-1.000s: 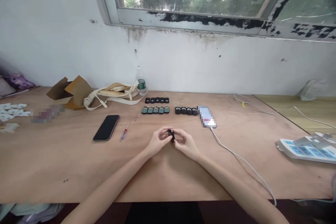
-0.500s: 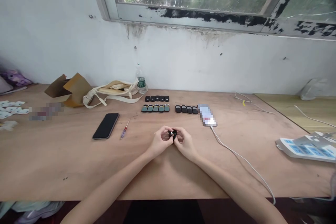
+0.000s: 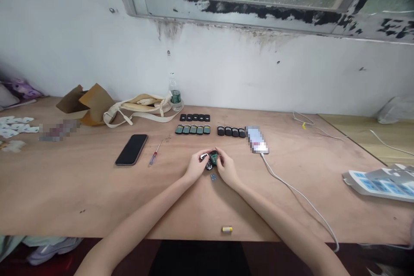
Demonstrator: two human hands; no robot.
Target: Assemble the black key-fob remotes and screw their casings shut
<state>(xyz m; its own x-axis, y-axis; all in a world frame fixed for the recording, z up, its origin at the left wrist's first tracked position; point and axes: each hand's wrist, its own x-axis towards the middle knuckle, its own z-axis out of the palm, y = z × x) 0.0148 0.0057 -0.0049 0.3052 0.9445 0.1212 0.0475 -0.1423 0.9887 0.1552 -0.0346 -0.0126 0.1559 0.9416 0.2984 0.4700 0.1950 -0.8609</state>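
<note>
My left hand [image 3: 196, 166] pinches a small black casing half [image 3: 208, 165] with white and silvery details inside. Its fingers are closed round the edge. Between the fingers of my right hand [image 3: 227, 166] is a black remote half with a green circuit board [image 3: 214, 158] facing up. The two pieces lie close together, partly overlapping. Just below them a small blue-grey square pad with dots [image 3: 213, 177] rests on the table. A small yellow battery [image 3: 227, 229] lies near the table's front edge.
Beyond my hands are rows of black covers [image 3: 195, 117], open halves with greenish faces [image 3: 193, 130] and dark remotes [image 3: 231, 131]. A screwdriver [image 3: 155, 154] and black phone [image 3: 131, 149] lie left. A charging phone [image 3: 257, 139], its cable [image 3: 291, 187] and a power strip [image 3: 371, 183] are right.
The dark object between my hands has come apart into two pieces, showing the green board. The grey pad and yellow battery now show on the table. The view has shifted slightly.
</note>
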